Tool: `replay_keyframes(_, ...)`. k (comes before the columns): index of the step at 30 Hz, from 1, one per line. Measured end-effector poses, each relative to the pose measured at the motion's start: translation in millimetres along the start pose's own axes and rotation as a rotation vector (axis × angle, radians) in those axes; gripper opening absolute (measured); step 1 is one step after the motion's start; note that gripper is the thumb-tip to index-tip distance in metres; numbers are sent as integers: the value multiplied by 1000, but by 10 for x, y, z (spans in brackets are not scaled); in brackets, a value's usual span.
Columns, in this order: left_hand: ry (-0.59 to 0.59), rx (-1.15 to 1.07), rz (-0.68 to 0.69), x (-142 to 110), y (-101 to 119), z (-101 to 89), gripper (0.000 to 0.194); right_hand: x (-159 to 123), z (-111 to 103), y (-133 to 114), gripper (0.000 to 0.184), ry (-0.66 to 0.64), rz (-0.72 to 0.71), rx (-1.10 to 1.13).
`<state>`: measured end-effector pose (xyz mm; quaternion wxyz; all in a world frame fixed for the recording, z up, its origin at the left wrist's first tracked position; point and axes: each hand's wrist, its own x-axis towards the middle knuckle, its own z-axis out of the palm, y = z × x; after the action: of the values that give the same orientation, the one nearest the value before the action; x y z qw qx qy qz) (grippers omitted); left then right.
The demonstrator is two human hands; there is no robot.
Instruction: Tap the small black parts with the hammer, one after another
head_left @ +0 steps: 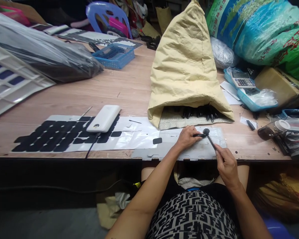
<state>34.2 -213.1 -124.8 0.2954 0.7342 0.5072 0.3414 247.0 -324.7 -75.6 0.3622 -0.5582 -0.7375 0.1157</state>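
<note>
My right hand [226, 162] is closed around the dark handle of a slim tool with a round black head [206, 131]. Opposite it, my left hand [188, 136] pinches a thin black piece [198, 135], whose far end meets or lies just behind the round head; I cannot tell which. Both hands are over a grey sheet [169, 153] at the table's front edge. Right behind them lies a yellow woven sack [184, 66], its mouth facing me, with several black pen-like pieces [210, 114] inside.
To the left, a white power bank [104, 118] with a cable rests on a sheet of black stickers [57, 132]. A blue basket [116, 55] stands farther back. On the right are a calculator [243, 79], a jar [269, 130] and a striped bag [297, 136].
</note>
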Motion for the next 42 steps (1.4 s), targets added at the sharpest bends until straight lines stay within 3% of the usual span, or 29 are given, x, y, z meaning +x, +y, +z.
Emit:
replay_keyframes(4, -5, 15, 2, 10, -8, 5, 19, -9, -19, 45, 34, -34, 21, -6)
replay_keyframes(9, 1, 3, -22, 22, -5, 4, 19, 109, -137, 243, 34, 67, 52, -64)
replay_keyframes(16, -4, 0, -34, -5, 24, -5, 19, 329, -335, 925, 32, 202, 154, -594)
replay_keyframes(19, -37, 11, -25, -7, 44, -31, 18, 342, -331, 1078, 31, 231, 163, -708)
replay_keyframes(24, -209, 19, 67, -110, 151, -186, 18, 326, -293, 1077, 30, 238, 166, -759)
replay_keyframes(29, -472, 19, 240, -590, 347, -282, 19, 322, -287, 1055, 31, 229, 166, -777)
replay_keyframes(33, -406, 294, 289, -953, 400, -86, 16, 319, -277, 1064, 30, 230, 185, -782)
replay_keyframes(36, -324, 465, 313, -1052, 376, 87, 9, 311, -272, 1071, 31, 233, 179, -786)
replay_keyframes(39, -305, 478, 317, -1066, 380, 131, 13, 303, -273, 1077, 31, 246, 163, -791)
replay_keyframes(42, -327, 368, 285, -1038, 433, 40, 21, 300, -274, 1079, 31, 258, 149, -794)
